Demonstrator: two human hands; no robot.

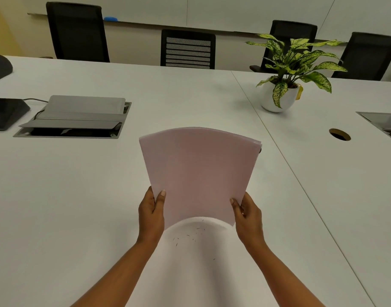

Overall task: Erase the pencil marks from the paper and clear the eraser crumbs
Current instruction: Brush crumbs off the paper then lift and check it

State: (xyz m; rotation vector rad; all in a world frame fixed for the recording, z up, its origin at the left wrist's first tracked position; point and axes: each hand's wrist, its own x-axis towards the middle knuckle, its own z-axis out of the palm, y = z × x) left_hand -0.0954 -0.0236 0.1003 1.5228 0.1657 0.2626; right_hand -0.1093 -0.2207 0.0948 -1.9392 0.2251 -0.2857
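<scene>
Both forearms are cut off by the lower edge. Small dark crumbs are scattered on a bright patch of the table (whether a second sheet lies there cannot be told). Just beyond, the paper is held up, tilted and bowed. Its lower corners are pinched by the left hand and right hand, thumbs in front, fingers hidden behind. Further off, a potted plant and chairs are seen.
</scene>
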